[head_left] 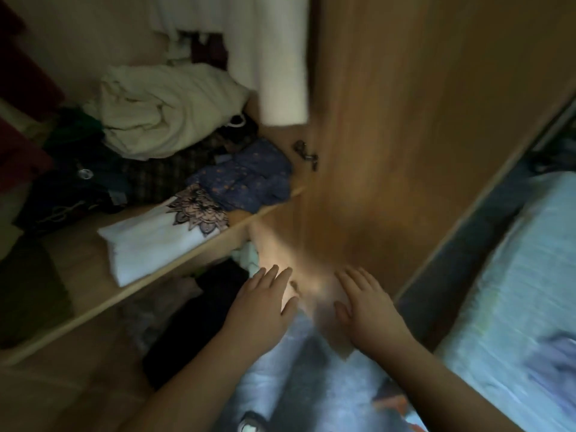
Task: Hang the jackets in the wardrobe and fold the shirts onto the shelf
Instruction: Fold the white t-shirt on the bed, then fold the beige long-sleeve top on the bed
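Observation:
Both my hands are stretched forward with straight fingers and hold nothing. My left hand (pixel 263 302) hovers by the lower compartment of the wardrobe, and my right hand (pixel 366 302) is beside it, in front of the wooden side panel (pixel 405 135). On the shelf (pixel 174 263) lies a folded white shirt (pixel 156 241) with a lace flower print. A folded blue patterned shirt (pixel 249 179) lies behind it. White garments (pixel 274 57) hang above the shelf. The picture is blurred.
A crumpled cream cloth (pixel 165 113) and dark clothes (pixel 78 182) pile at the back of the shelf. Dark folded items (pixel 199 316) fill the compartment below. A small metal object (pixel 307 152) lies by the panel. A light blue bed cover (pixel 514 291) lies at the right.

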The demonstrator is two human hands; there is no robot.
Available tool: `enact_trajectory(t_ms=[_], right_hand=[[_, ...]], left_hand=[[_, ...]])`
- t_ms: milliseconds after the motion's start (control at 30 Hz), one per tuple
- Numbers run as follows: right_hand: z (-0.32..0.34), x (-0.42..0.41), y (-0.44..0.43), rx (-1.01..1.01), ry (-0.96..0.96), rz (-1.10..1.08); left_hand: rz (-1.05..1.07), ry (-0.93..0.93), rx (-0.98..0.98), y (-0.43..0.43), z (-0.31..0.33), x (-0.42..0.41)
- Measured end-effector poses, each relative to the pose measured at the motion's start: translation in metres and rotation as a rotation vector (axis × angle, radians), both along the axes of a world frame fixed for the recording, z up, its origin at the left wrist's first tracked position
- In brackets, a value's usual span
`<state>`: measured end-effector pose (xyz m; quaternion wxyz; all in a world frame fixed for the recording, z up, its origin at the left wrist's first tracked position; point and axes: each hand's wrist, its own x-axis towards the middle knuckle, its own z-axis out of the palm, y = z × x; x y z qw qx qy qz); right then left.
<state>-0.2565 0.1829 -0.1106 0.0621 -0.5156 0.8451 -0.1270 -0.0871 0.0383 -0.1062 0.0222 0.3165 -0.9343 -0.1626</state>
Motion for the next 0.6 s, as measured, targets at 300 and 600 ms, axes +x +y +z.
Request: enact_trajectory(t_ms=[300,600], right_hand=[[-0.002,-0.039,0.308,-0.032,0.016,-0.429],[0.002,-0.022,0.543,-0.092,0.011,-0.942]], left_hand=[[-0.454,0.045,0.052,0.263,-0.009,-0.125],[-0.929,0.097,0.023,0.487,-0.009,-0.221]])
